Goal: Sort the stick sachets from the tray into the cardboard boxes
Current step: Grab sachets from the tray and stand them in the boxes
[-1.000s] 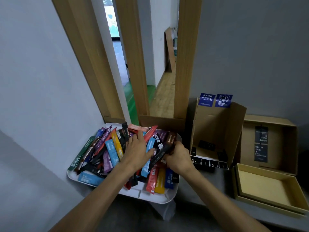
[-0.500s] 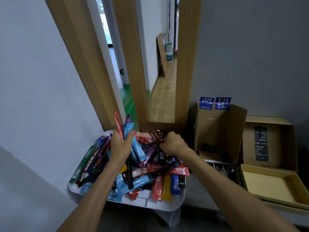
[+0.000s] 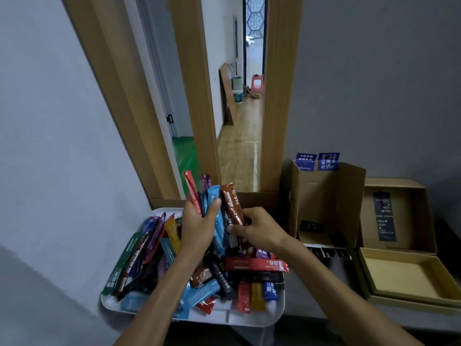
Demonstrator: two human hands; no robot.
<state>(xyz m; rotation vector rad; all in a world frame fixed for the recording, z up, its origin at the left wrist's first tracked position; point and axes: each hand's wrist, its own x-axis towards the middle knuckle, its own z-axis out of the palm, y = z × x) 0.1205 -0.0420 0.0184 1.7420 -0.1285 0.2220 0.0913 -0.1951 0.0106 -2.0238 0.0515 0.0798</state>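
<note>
On cardboard box (image 3: 414,221), "HELLO" label (image 3: 386,228)

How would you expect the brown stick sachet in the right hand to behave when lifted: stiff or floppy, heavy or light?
Probably fairly stiff: the brown sachet stands nearly upright above the right hand without drooping. Likely light, since a few fingers hold its lower end.

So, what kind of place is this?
Probably a plain workroom in an office or flat: a wooden-framed opening shows a corridor with a pink stool, and cardboard boxes stand on a grey surface.
</note>
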